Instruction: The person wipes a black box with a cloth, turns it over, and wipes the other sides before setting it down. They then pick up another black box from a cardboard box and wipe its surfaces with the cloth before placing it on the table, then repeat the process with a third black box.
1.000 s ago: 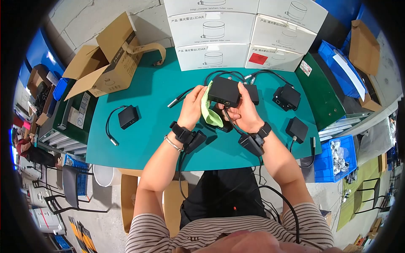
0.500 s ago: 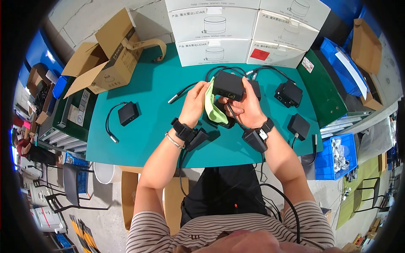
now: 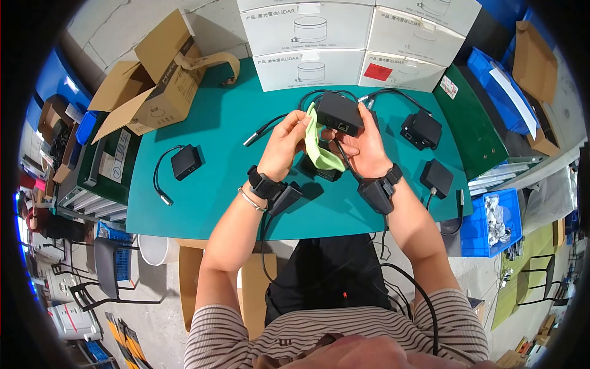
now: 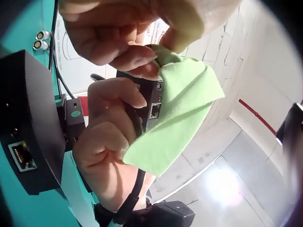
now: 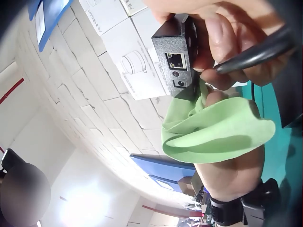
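A small black box (image 3: pixel 339 112) with a network port and a round socket on one face is held over the table by my right hand (image 3: pixel 372 147), thumb along its right side. A black cable (image 5: pixel 255 52) runs past the fingers of that hand. My left hand (image 3: pixel 283 144) pinches a light green cloth (image 3: pixel 322 150) at the box's left side, and the cloth hangs down in a loose fold. In the left wrist view the cloth (image 4: pixel 177 113) covers part of the box beside the port. Another black box (image 3: pixel 322 172) lies under the hands, mostly hidden.
More black boxes with cables lie on the green table, one at left (image 3: pixel 186 162) and two at right (image 3: pixel 421 129). White lidar cartons (image 3: pixel 310 67) are stacked behind, an opened cardboard box (image 3: pixel 163 101) stands back left, and a blue bin (image 3: pixel 491 224) sits off the right edge.
Both hands have shifted slightly right and away from the body with the box. The left fingers have curled more on the cloth, whose lower end has swung right.
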`<state>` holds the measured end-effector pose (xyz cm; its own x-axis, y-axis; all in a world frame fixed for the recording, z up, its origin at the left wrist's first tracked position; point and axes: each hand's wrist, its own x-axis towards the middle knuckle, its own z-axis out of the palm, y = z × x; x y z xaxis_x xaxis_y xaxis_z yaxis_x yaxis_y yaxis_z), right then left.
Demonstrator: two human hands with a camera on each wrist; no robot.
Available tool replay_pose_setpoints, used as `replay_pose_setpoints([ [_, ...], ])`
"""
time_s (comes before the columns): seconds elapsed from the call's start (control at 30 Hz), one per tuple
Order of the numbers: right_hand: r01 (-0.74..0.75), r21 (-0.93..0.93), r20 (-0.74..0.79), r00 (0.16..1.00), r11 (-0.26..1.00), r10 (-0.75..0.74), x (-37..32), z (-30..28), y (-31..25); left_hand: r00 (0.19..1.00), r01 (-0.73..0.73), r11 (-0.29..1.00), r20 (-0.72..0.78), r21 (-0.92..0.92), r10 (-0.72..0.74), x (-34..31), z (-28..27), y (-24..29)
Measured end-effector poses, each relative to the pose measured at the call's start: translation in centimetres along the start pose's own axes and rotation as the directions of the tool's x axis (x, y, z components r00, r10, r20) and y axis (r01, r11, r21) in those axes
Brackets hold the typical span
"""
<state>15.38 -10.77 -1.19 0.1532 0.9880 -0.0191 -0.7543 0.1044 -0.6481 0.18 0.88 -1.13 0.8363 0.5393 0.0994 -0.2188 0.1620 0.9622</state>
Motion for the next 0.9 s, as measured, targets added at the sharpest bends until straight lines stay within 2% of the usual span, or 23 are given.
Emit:
replay_pose_setpoints([
  [0.07,0.003,-0.003,0.034,0.999,1.0,-0.003,-0.02,0.1,-0.06,0.999,-0.02,0.999,0.028,0.034,0.019,0.11,-0.06,-0.17],
  [0.13,0.02,-0.021,-0.084,0.996,1.0,-0.021,-0.04,0.86,-0.02,0.998,-0.042,0.998,0.05,0.047,0.039,0.17,0.08,-0.32],
  [0.23,0.035,-0.059,-0.118,0.992,0.998,-0.042,0.09,0.72,0.07,0.997,-0.059,0.993,0.064,0.101,0.053,0.24,0.02,-0.36],
  [0.67,0.002,-0.064,-0.096,0.995,0.998,-0.008,0.11,0.55,0.04,0.997,-0.078,0.994,0.031,0.079,0.076,0.31,0.14,-0.46],
  [0.73,0.011,-0.076,-0.078,0.997,0.997,-0.017,0.13,0.52,0.07,0.996,-0.076,0.987,0.066,0.139,0.067,0.32,-0.21,-0.58],
  [0.9,0.003,-0.092,-0.12,0.993,0.996,-0.014,0.14,0.91,0.13,0.996,-0.071,0.986,0.055,0.149,0.063,0.4,-0.25,-0.73],
])
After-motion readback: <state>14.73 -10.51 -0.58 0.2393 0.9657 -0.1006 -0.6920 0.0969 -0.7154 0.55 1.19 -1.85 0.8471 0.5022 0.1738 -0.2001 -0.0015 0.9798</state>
